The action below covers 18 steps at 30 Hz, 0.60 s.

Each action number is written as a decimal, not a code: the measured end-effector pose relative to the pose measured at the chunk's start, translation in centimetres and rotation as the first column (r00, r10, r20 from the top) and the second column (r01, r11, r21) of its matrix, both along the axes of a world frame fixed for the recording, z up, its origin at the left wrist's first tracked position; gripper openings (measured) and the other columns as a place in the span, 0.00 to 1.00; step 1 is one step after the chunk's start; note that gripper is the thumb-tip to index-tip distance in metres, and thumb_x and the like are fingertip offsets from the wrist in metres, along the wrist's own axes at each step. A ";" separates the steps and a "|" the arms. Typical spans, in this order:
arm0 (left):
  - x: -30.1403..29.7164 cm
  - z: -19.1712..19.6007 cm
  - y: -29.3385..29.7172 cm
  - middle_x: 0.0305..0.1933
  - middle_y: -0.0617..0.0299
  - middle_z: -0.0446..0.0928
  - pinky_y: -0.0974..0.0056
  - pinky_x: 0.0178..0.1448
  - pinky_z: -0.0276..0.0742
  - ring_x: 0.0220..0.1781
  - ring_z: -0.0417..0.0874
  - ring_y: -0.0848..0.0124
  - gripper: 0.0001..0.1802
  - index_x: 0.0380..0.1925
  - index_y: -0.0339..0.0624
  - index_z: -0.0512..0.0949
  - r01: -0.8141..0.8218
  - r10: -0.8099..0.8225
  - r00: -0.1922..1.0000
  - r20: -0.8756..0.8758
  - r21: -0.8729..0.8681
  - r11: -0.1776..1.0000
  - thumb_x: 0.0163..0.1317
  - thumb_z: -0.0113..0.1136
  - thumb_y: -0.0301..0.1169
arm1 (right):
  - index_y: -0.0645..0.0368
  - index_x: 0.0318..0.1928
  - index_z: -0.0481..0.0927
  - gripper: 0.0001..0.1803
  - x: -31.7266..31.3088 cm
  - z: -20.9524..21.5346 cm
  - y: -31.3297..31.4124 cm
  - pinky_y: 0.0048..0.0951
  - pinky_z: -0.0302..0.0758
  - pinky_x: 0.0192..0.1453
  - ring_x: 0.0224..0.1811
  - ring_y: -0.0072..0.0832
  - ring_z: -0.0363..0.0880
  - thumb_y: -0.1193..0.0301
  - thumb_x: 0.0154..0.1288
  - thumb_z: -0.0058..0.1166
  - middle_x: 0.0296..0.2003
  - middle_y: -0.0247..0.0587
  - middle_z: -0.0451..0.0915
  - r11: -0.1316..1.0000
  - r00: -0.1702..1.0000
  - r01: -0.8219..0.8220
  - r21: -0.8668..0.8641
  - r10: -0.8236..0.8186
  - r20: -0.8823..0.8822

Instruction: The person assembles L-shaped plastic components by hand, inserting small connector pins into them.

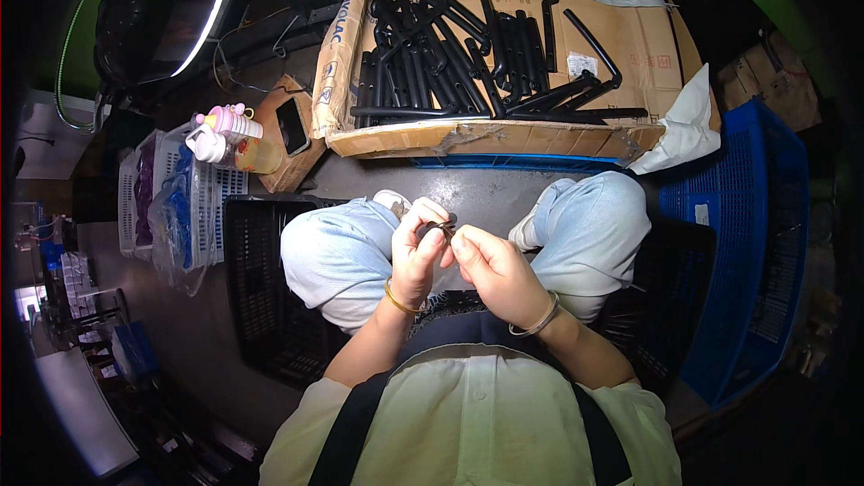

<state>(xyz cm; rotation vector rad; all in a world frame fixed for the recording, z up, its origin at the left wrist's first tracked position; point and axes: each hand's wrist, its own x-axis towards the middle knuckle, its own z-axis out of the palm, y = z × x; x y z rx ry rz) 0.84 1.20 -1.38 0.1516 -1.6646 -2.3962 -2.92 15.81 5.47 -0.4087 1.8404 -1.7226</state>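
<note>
Above my lap, my left hand (pixel 418 254) is closed, with thumb and fingers around a small dark part (pixel 445 228). Its exact kind is too small to make out. My right hand (pixel 497 275) meets it from the other side, thumb and forefinger pinched at the part's edge. The fingers cover much of it. Beyond my knees, a cardboard box (pixel 504 139) holds a jumbled pile of black bent tubes (pixel 441 58), some with holes near their ends. Neither hand touches the tubes.
Two drink bottles (pixel 259 156) and a phone (pixel 292 126) rest on a small carton at left. Beside them stand white baskets (pixel 232 184) with bagged items. A black crate (pixel 261 306) is left of my legs, a blue crate (pixel 742 207) at right. A black lamp (pixel 148 27) hangs upper left.
</note>
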 end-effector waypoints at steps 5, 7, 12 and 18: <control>0.1 -0.4 0.0 0.38 0.60 0.69 0.67 0.47 0.64 0.38 0.67 0.73 0.14 0.31 0.38 0.71 -0.025 0.024 0.999 -0.025 -0.064 0.998 0.60 0.60 0.39 | 0.60 0.33 0.75 0.17 0.3 -0.5 0.0 0.21 0.61 0.28 0.22 0.14 0.60 0.63 0.77 0.41 0.19 0.26 0.64 0.999 1.000 0.002 -0.052 -0.001 0.007; 0.1 -0.5 0.2 0.38 0.60 0.69 0.67 0.47 0.64 0.38 0.67 0.73 0.14 0.30 0.38 0.72 -0.034 0.032 0.999 -0.027 -0.075 0.997 0.60 0.61 0.39 | 0.60 0.33 0.75 0.17 0.4 -0.6 0.0 0.21 0.61 0.28 0.22 0.14 0.60 0.63 0.77 0.41 0.19 0.26 0.64 0.998 1.000 0.005 -0.058 -0.005 0.004; 0.0 -0.6 0.3 0.32 0.60 0.69 0.66 0.44 0.65 0.36 0.68 0.71 0.18 0.27 0.40 0.71 -0.124 0.104 0.985 -0.136 -0.147 0.981 0.61 0.61 0.43 | 0.56 0.32 0.73 0.18 0.7 -1.0 -0.1 0.17 0.57 0.22 0.19 0.11 0.57 0.60 0.77 0.40 0.18 0.22 0.62 0.992 0.994 -0.026 -0.121 0.039 0.104; -0.9 1.6 1.2 0.28 0.59 0.67 0.62 0.42 0.65 0.33 0.66 0.68 0.24 0.26 0.42 0.69 -0.159 0.182 0.922 -0.342 0.094 0.983 0.65 0.53 0.53 | 0.53 0.33 0.69 0.17 0.5 -4.7 1.8 0.15 0.44 0.13 0.12 0.08 0.48 0.57 0.78 0.39 0.16 0.19 0.57 0.982 0.785 0.185 -0.038 -0.125 0.607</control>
